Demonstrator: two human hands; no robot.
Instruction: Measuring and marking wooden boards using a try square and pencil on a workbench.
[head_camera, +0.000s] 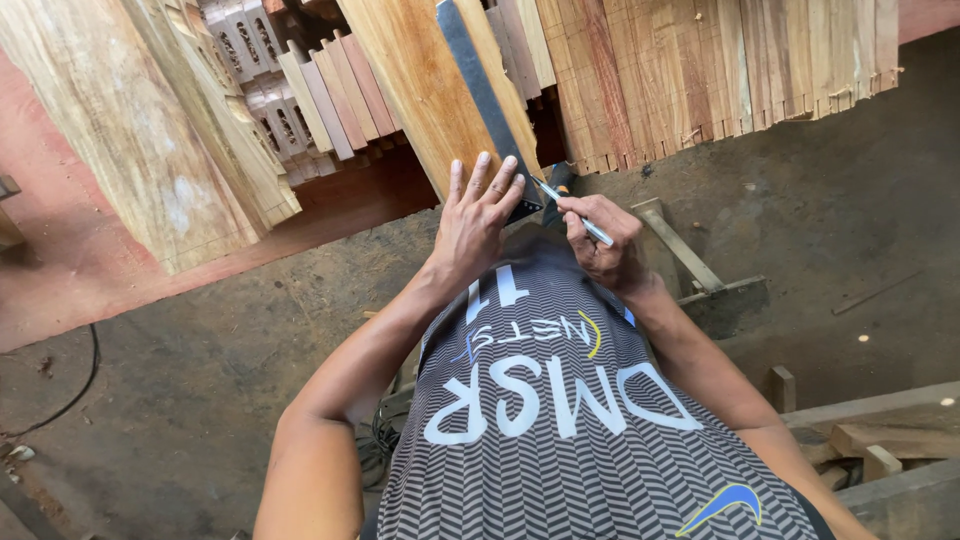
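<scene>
A long pale wooden plank (425, 90) slants from the top of the head view down toward my body. A grey metal ruler (478, 85) lies along it. My left hand (478, 215) lies flat, fingers spread, pressing on the near end of the ruler and plank. My right hand (605, 245) grips a thin silver pen (575, 210), its tip at the ruler's edge near my left fingertips. My patterned grey shirt fills the lower middle and hides the plank's near end.
Stacks of wooden boards (720, 70) and slats (335, 95) lean at the top. A wide rough plank (140, 130) stands at the left. A wooden frame piece (690, 260) lies on the dirt floor (850, 200); a black cable (80, 385) runs at left, timber scraps (870, 440) at lower right.
</scene>
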